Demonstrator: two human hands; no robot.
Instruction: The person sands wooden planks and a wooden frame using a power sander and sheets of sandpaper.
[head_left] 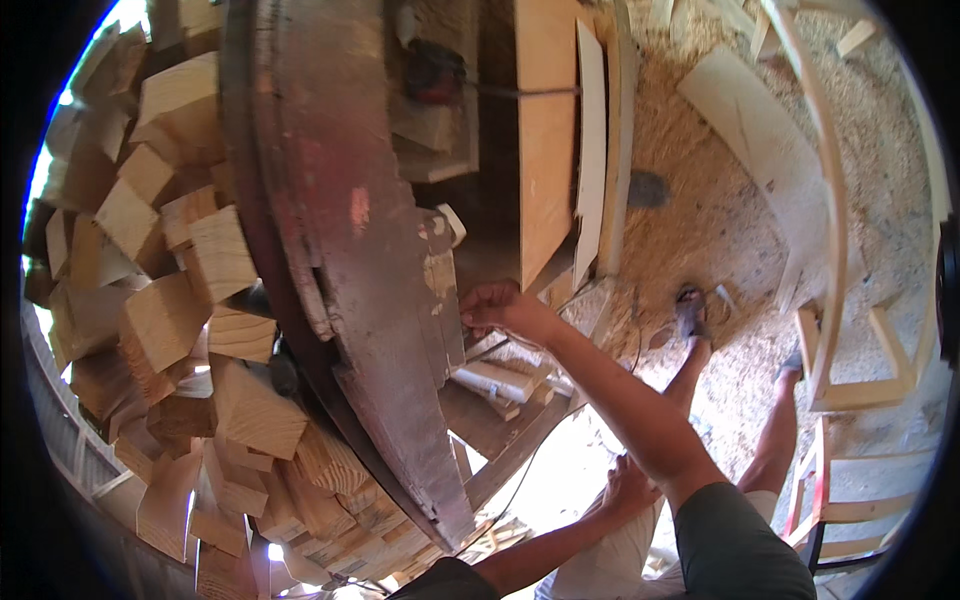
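My right hand (497,307) reaches across to the jagged edge of a worn, reddish-brown wooden workbench top (345,220). Its fingers are curled close to a small wooden block (440,275) fixed along that edge. Whatever they pinch is hidden or too small to make out. Lower down, my left hand (630,487) rests near the light shorts, partly behind my right forearm. Its fingers look bent inward, and their contents cannot be seen. Below my right hand, loose wood offcuts (495,382) lie on a low shelf.
Stacked timber (165,320) rises along the left. Plywood sheets (548,130) stand upright beyond my right hand. A dark red power tool (435,72) with a cord sits under the bench. Sawdust covers the floor (700,235); a curved wooden frame (835,200) stands at right.
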